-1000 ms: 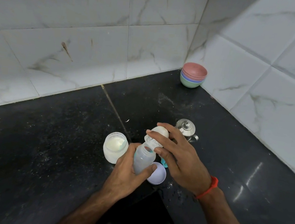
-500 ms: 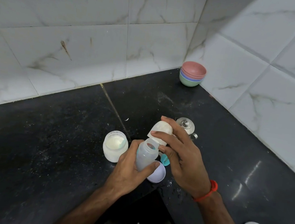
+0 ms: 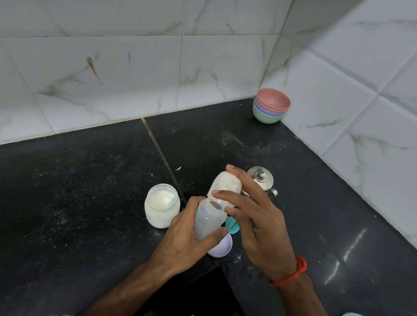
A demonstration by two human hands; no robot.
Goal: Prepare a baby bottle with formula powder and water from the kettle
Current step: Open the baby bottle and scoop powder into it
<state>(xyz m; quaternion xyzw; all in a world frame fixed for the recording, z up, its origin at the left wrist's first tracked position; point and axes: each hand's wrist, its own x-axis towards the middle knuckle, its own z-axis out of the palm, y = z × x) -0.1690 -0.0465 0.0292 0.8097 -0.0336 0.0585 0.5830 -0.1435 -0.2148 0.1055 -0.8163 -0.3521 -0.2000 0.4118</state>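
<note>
Gripping translucent bottle [image 3: 207,218], domed cap [image 3: 225,185] lifted (frosted plastic)

Black, white-speckled counter [image 3: 65,219] under white tiles [image 3: 111,43] veined grey. Stacked bowls [image 3: 271,109] at its far corner run pink, blue, green. The bottle [image 3: 206,221] is clear, teal-tinted; the wristband [image 3: 293,271] red.

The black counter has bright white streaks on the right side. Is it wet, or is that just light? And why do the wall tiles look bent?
Head view: the streaks on the counter look like glare from a light that is out of frame; the wide-angle lens bows the wall tiles; everything else looks evenly lit and sharp.
</note>
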